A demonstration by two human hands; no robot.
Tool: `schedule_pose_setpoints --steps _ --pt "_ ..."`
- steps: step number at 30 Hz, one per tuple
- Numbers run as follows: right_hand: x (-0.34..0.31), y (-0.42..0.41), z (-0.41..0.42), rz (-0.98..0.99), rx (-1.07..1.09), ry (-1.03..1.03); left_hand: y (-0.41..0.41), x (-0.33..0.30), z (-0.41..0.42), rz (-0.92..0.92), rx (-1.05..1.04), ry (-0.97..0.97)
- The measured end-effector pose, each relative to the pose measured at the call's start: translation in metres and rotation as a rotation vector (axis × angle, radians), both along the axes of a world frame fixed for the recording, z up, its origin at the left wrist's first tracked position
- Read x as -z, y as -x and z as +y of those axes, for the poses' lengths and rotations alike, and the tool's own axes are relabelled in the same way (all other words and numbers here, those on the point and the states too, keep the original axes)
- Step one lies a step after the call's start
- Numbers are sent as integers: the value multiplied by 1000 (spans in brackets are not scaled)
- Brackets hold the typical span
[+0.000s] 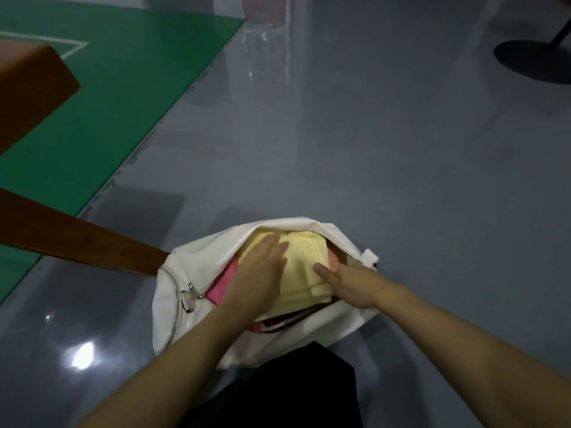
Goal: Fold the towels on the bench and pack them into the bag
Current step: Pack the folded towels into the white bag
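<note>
Glossy grey floor (370, 143) seen throughout, a bright light glare (82, 355) reflected at lower left. Green mat (117, 88) laid at upper left. Dark round stand base (531, 61) noted upper right.

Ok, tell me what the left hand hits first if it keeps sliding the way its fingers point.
The left hand lies flat on the yellow towel, fingers pointing up-right. Going on, it would probably meet the white bag at its far rim above the towel; depth there is unclear.

My white bag (197, 270) sits unzipped on the floor w/ a folded pale-yellow towel (304, 273) lying flat on top inside, a pink towel (223, 285) tucked under it at left.
</note>
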State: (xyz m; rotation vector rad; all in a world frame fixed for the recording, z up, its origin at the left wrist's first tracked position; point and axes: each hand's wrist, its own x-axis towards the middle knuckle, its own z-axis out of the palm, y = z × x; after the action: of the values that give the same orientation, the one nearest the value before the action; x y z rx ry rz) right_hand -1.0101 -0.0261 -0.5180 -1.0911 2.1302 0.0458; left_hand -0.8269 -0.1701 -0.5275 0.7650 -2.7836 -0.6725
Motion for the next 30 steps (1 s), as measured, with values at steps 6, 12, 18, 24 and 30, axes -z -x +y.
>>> schedule_pose_setpoints --steps 6,12,18,24,30 --pt "-15 -16 12 -201 33 74 23 35 -17 -428 -33 -141" --pt "-39 -31 5 -493 230 487 28 39 -13 -398 -83 -220" --pt "-38 -38 2 -500 282 536 37 45 22 -353 -82 -300" --pt "-45 -50 -14 -438 331 670 -4 12 -15 -139 -82 -535" --pt "-79 -70 -47 -227 116 724 -65 -54 -23 9 -174 -591"
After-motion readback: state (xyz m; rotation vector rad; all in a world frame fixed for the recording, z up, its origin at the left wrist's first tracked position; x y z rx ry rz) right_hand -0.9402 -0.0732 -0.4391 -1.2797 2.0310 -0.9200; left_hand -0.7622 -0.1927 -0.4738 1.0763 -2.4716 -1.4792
